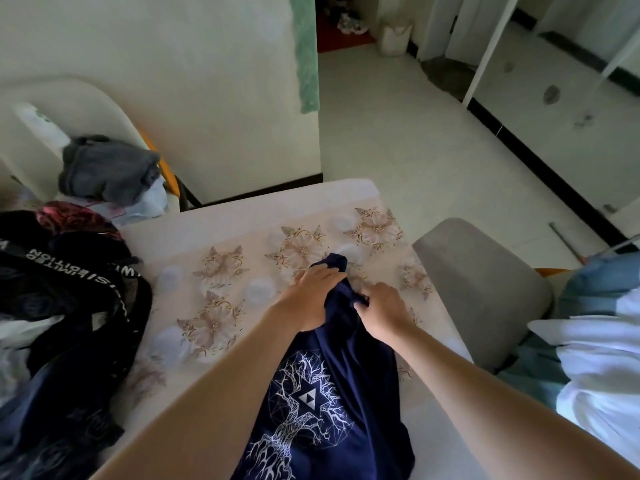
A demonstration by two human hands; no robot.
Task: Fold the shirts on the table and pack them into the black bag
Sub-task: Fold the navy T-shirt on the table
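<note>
A navy shirt (pixel 332 382) with a white tree print lies bunched lengthwise down the middle of the flower-patterned table (pixel 221 216). My left hand (pixel 313 292) grips its far end from the left side. My right hand (pixel 382 308) pinches the cloth just to the right of it. At the table's left edge sits a black bag (pixel 69 292) with white-lettered straps, open, with dark and pale cloth showing inside it.
A grey garment (pixel 107 171) lies piled on a white chair at the far left. A grey chair back (pixel 481 289) stands at the table's right edge. White and light-blue clothes (pixel 599 341) are heaped at the right. Beyond the table is pale tiled floor.
</note>
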